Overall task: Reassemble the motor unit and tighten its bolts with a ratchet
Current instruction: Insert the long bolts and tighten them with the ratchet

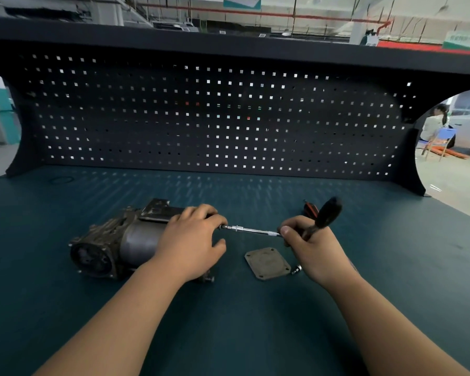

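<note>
While the left hand (190, 240) lies over the rear end of the motor unit (114, 240), its four fingers curl down together over the housing and its thumb sticks out apart from them, touching nothing. The motor unit lies on its side on the teal bench top (255, 321), stretching leftward from under those fingers.

Just at the left index fingertip starts the silver bar of the ratchet (251, 230), which runs straight across to the right hand (315, 248). That hand's thumb and index finger pinch the bar's near end, and the other fingers wrap the handle; the black grip rises up and away beyond the knuckles, blurred. The left fingers hide where the bar meets the motor, so I cannot tell what it sits on.

Between the two thumbs, a little nearer the body, one flat cover plate (267, 263) lies on the bench with four corner holes. One small silver fitting (296, 269) lies just beside the plate, under the heel of the right hand. One orange-and-black tool (310, 208) lies beyond the right fingers, half hidden by them. One small bolt-like piece (209, 278) shows below the left wrist.

Farther off stands one dark pegboard (201, 118); past its right edge one person (436, 122) sits by a blue chair (447, 134).
</note>
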Demonstrator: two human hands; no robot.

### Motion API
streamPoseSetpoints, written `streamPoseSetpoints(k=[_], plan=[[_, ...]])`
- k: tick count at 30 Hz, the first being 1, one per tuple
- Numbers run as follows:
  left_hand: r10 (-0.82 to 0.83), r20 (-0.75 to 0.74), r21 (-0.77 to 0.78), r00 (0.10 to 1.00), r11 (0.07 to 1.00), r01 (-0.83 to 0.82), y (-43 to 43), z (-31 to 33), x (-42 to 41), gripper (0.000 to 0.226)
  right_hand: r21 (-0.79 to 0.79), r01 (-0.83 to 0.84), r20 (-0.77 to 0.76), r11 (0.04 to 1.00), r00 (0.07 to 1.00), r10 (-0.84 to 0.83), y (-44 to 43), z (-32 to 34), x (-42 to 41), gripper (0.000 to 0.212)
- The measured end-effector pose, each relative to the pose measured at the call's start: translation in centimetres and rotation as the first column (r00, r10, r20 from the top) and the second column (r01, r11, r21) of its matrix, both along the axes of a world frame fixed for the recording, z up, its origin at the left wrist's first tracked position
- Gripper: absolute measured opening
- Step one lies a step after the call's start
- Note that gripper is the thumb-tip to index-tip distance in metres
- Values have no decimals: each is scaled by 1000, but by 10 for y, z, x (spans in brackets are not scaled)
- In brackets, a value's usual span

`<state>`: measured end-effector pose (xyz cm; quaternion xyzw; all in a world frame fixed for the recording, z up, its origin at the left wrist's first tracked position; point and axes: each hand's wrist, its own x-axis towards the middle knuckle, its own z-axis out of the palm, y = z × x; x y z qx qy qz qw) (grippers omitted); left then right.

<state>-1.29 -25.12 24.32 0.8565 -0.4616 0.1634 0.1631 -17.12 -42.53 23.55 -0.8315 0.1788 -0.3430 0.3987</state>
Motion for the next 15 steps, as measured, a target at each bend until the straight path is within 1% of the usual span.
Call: streamPoseSetpoints(k=[4, 6, 7, 8, 9, 11, 13, 14, 15], plan=[[15, 7, -4, 1000, 1000, -15, -1, -1, -1, 37, -227, -59, 27, 972, 997, 66, -5, -8, -2, 23], [16, 13, -3, 1000, 1000, -16, -1, -1, 0, 36, -348, -101, -14, 932, 995, 102, -10, -10, -4, 18], [16, 17, -3, 1000, 1000, -16, -2, -2, 0, 36, -423, -120, -34, 898, 993, 116, -12, -11, -5, 13], [16, 20, -2, 1000, 1000, -16, -2, -2, 1, 36, -507, -126, -42, 852, 992, 122, -15, -11, -4, 8], [17, 22, -1, 1000, 1000, -17, -2, -2, 1, 36, -602, -102, -28, 792, 994, 107, -16, -10, -4, 8], [22, 27, 3, 999, 1000, -22, -2, -2, 1, 35, -770, -21, 38, 638, 996, 80, -18, -10, -1, 11], [31, 29, 9, 999, 999, -31, -2, -1, 1, 36, -863, 23, 68, 504, 995, 69, -19, -11, 2, 13], [35, 27, 17, 999, 999, -35, -3, -1, 2, 37, -883, 26, 65, 469, 996, 67, -20, -11, 4, 15], [36, 26, 29, 999, 999, -37, -3, 0, 2, 39, -880, 21, 59, 474, 996, 65, -21, -12, 6, 15]])
